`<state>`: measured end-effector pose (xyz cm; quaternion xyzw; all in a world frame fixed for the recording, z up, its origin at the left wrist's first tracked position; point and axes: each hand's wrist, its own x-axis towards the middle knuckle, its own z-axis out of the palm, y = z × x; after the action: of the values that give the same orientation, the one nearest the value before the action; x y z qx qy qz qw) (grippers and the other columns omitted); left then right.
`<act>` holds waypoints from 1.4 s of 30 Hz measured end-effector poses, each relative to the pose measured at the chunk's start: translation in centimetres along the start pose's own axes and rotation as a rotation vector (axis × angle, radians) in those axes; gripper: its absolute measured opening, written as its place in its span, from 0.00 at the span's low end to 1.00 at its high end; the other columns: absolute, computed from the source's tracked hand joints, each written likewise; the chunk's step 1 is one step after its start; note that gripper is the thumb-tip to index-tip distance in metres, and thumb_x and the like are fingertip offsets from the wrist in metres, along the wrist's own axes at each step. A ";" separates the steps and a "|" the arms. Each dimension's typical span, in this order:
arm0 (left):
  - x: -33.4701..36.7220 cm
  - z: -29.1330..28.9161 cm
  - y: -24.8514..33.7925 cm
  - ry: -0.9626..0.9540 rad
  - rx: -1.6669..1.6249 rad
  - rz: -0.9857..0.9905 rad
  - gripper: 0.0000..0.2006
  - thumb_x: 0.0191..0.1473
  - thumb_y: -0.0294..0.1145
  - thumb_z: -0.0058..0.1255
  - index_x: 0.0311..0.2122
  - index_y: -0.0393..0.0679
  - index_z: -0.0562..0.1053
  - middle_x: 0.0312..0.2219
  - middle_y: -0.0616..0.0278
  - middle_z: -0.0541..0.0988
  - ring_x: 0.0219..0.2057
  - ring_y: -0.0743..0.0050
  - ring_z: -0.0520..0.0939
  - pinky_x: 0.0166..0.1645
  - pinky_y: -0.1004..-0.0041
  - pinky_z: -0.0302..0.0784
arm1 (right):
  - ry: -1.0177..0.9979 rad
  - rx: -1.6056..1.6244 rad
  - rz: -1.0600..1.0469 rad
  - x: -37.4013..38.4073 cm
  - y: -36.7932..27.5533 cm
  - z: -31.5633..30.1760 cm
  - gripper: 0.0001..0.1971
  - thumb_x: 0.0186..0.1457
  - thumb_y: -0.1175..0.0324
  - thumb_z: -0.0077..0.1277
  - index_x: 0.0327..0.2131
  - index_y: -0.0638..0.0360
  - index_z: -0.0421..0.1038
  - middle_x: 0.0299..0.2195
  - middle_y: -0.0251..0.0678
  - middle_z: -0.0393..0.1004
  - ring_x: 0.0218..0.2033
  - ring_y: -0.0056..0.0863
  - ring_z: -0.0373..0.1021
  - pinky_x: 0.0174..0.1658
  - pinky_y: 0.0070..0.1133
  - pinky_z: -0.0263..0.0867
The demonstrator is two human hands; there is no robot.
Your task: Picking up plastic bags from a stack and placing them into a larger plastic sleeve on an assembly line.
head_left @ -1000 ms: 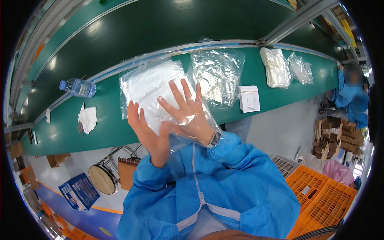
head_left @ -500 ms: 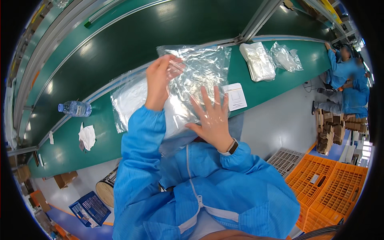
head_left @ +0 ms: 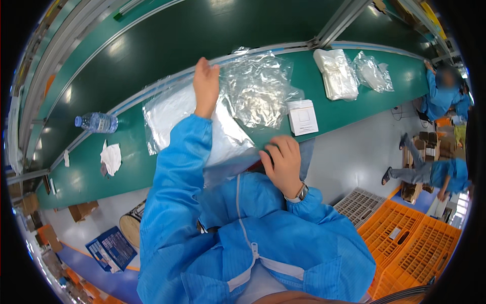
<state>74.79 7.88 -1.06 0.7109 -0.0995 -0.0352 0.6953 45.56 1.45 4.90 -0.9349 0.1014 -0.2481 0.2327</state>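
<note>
A clear plastic bag [head_left: 258, 91] lies crumpled on the green bench, just right of my left hand. My left hand [head_left: 206, 88] is above a stack of flat, whitish plastic bags [head_left: 174, 119], its fingers stretched out and nothing visible in them. At the bench's near edge hovers my right hand [head_left: 284, 164], fingers loosely bent and thumb apart, apparently holding nothing. The stack's near end hangs over the edge toward my lap. Close to the right of the clear bag sits a small pile of white printed cards [head_left: 302, 117].
Folded plastic bags [head_left: 335, 75] and a loose clear bag [head_left: 373, 72] lie farther right. A water bottle [head_left: 97, 122] and a white cloth [head_left: 111, 157] are at left. Orange crates [head_left: 390, 228] stand on the floor at right; people in blue work beyond.
My left hand has let go of the clear bag, which now lies flatter. My right hand has drawn back off it toward me, its fingers curling. A person at far right has shifted.
</note>
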 end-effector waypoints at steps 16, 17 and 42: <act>-23.8 -12.2 4.9 -0.292 0.680 0.394 0.13 0.49 0.23 0.63 0.42 0.38 0.78 0.42 0.53 0.80 0.45 0.48 0.80 0.49 0.58 0.77 | -0.646 1.153 0.931 -4.2 -1.4 8.2 0.19 0.66 0.58 0.55 0.27 0.64 0.79 0.19 0.30 0.75 0.17 0.12 0.65 0.22 0.14 0.59; -23.9 -12.1 5.1 -0.293 0.711 0.401 0.16 0.48 0.24 0.64 0.44 0.38 0.78 0.43 0.53 0.79 0.46 0.47 0.80 0.50 0.57 0.76 | -0.587 1.213 0.882 -3.9 -2.1 8.6 0.20 0.66 0.58 0.54 0.26 0.65 0.79 0.18 0.30 0.75 0.16 0.13 0.65 0.20 0.16 0.59; -22.2 -13.0 4.6 -0.231 0.664 0.287 0.09 0.54 0.21 0.58 0.41 0.33 0.80 0.39 0.44 0.83 0.43 0.46 0.85 0.47 0.62 0.81 | -0.396 0.882 0.732 1.4 -4.3 8.8 0.21 0.60 0.60 0.61 0.18 0.67 0.75 0.12 0.30 0.71 0.15 0.13 0.65 0.19 0.18 0.57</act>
<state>55.13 24.80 1.92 0.8678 -0.2817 0.0169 0.4090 51.63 8.19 0.83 -0.6832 0.2590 0.0082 0.6828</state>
